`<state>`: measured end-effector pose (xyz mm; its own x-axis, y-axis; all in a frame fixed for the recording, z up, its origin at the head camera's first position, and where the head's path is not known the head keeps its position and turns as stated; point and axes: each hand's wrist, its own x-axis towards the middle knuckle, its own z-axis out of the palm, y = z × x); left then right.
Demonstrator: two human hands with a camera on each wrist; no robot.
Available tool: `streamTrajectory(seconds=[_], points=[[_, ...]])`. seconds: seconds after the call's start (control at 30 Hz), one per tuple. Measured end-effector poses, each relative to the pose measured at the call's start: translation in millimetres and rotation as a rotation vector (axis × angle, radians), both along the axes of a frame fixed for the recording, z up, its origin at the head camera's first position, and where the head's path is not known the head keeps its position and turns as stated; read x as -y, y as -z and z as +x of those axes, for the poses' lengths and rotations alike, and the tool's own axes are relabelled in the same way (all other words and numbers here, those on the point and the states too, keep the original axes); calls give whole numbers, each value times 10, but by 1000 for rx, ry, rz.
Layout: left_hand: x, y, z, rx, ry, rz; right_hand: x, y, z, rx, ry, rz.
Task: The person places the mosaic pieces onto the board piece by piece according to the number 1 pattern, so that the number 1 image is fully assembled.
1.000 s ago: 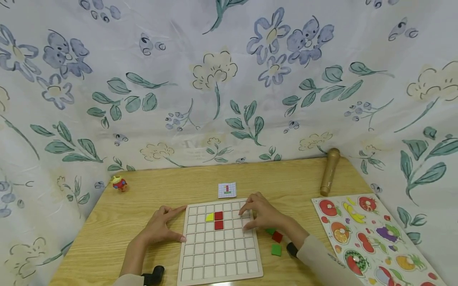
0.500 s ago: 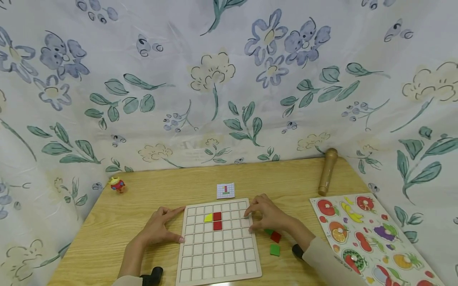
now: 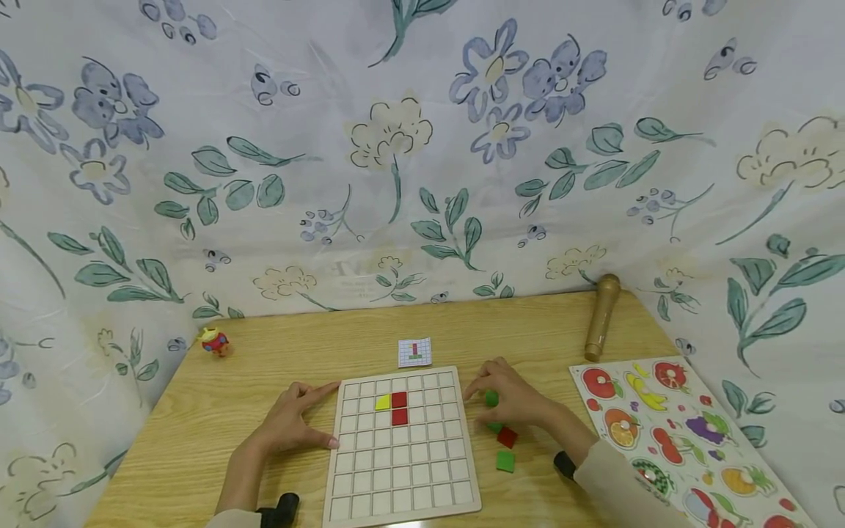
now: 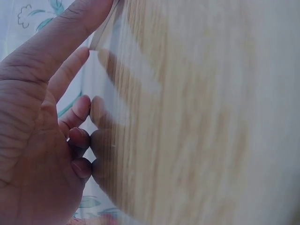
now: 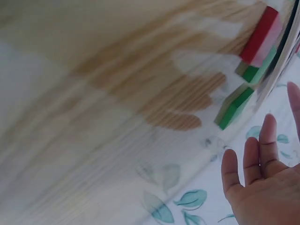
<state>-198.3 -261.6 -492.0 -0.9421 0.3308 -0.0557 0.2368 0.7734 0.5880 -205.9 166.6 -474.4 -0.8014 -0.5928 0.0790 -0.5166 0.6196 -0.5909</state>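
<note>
A wooden grid board (image 3: 422,477) lies on the table, with a yellow tile (image 3: 383,402) and two red tiles (image 3: 399,408) in its cells. My left hand (image 3: 293,422) touches the board's left edge with spread thumb and index finger; its other fingertips rest on the table. To the right of the board, my right hand (image 3: 511,396) is over loose tiles, holding nothing that shows. A green tile (image 3: 491,398) shows between its thumb and fingers. Another green tile (image 3: 495,427), a red tile (image 3: 507,438) and a green tile (image 3: 505,461) lie nearer. The right wrist view shows its fingers (image 5: 268,140) extended.
Behind the board lies a small pattern card (image 3: 414,352). A fruit puzzle board (image 3: 634,407) is at the right, with a wooden stick (image 3: 603,319) behind it. A small toy figure (image 3: 214,342) stands back left. A floral curtain (image 3: 343,183) hangs behind the table.
My right hand has moved right, off the board's right edge and over the loose tiles. A green tile has come into sight under it. My left hand stays at the board's left edge.
</note>
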Motion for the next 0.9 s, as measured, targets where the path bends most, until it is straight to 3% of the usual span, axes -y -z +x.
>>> streamTrajectory(seconds=[0.53, 0.9], points=[[-3, -3, -11, -9, 12, -2, -261, 11, 72, 10, 10, -50], [-21, -22, 15, -8, 17, -7, -404, 10, 143, -6, -36, -24]])
